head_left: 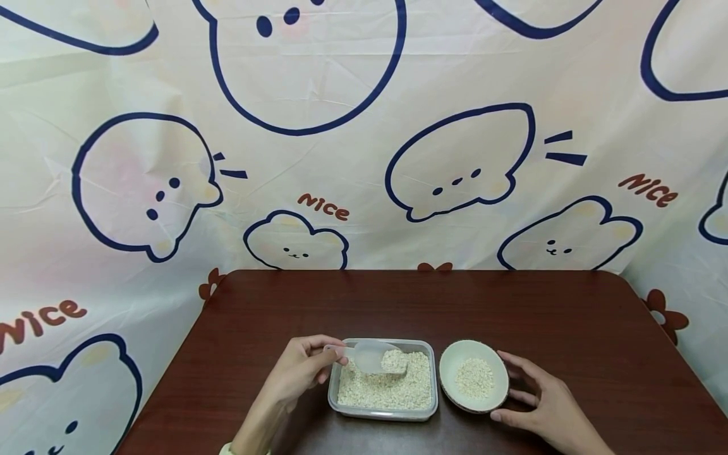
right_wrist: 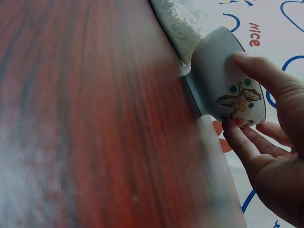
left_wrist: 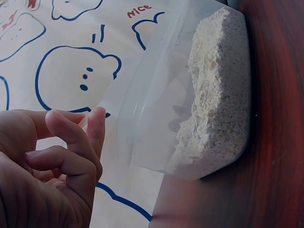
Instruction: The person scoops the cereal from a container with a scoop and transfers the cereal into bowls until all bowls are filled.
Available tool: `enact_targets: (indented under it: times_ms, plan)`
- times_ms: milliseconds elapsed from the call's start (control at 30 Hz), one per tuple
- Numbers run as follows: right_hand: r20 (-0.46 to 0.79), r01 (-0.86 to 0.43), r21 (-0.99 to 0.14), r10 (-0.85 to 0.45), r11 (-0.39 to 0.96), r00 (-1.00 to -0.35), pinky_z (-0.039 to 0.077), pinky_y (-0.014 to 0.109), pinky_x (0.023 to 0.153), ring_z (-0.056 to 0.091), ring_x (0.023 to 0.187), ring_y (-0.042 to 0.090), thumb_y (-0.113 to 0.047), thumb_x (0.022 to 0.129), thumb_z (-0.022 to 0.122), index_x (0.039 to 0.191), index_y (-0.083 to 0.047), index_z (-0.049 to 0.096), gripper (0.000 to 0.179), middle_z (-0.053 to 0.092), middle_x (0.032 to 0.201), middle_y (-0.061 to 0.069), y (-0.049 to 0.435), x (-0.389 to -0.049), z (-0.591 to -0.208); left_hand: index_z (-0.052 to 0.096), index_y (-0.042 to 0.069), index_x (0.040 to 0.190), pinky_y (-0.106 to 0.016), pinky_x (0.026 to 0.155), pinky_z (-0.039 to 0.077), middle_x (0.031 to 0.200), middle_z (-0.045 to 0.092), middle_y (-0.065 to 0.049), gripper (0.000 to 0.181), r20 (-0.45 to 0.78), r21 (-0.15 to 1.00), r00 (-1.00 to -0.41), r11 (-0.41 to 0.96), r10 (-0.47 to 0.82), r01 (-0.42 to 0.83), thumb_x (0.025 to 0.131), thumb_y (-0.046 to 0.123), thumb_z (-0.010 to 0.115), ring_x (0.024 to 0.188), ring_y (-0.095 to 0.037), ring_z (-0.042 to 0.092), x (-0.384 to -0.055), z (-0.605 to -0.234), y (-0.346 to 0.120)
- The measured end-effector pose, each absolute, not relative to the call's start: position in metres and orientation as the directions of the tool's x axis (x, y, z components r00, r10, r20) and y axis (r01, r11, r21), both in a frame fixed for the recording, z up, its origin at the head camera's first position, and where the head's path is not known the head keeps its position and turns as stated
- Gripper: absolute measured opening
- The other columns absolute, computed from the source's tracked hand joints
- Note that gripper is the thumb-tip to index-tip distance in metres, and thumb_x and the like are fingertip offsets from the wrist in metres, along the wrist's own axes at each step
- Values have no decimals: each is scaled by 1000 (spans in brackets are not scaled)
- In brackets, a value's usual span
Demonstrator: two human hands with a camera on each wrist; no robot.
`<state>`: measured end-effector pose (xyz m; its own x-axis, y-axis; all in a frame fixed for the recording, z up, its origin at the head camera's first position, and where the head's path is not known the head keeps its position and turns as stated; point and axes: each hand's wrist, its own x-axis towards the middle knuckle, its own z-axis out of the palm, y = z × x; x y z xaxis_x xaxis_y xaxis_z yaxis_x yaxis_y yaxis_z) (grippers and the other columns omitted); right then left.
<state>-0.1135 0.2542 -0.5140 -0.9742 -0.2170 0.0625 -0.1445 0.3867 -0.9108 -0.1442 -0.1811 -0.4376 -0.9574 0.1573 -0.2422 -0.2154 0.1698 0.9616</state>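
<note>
My left hand pinches the handle of a translucent plastic scoop between thumb and fingers. Oat flakes fill the scoop's front end, which overlaps the clear rectangular container in the head view. Inside that container lies a thick bed of oats, its surface uneven in the left wrist view. To the right, my right hand holds a small round bowl by its side, thumb near and fingers behind. A pile of oats covers the bowl's bottom. Leaf and berry decoration marks its outer wall.
Container and bowl stand side by side near the front of a dark red-brown wooden table. Behind the table hangs a pale cloth printed with blue-outlined cartoon animals, and it also runs along both sides.
</note>
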Motion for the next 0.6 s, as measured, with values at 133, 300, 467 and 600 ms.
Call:
enact_targets:
  times_ms: [133, 300, 467, 600]
  plan:
    - [70, -153, -908, -219, 389, -973, 62, 21, 88, 53, 123, -20, -19, 72, 101, 155, -11, 52, 97, 55, 153, 22, 254, -113, -514, 74, -5, 123, -17, 46, 31, 92, 82, -8, 28, -237, 963, -959, 164, 157, -212, 102, 13, 69, 51, -3, 48, -145, -437, -182]
    - [46, -129, -912, -216, 390, -975, 63, 25, 89, 52, 123, -21, -20, 73, 101, 156, -12, 51, 97, 55, 155, 22, 254, -114, -513, 73, -6, 124, -16, 46, 30, 90, 81, -6, 29, -221, 968, -963, 152, 156, -197, 102, 12, 70, 51, -3, 48, -145, -436, -181]
    - [7, -92, -915, -211, 393, -978, 64, 29, 90, 52, 122, -21, -22, 73, 101, 157, -12, 50, 98, 53, 157, 23, 254, -115, -512, 73, -6, 123, -17, 46, 28, 89, 80, -6, 28, -209, 972, -966, 144, 155, -187, 101, 12, 70, 51, -4, 48, -146, -433, -178]
    - [-7, -76, -914, -205, 398, -979, 64, 30, 90, 53, 121, -20, -23, 73, 101, 157, -13, 50, 99, 54, 156, 23, 255, -115, -512, 74, -6, 122, -17, 46, 28, 87, 80, -3, 28, -196, 976, -967, 128, 162, -177, 102, 12, 70, 51, -5, 47, -148, -431, -174]
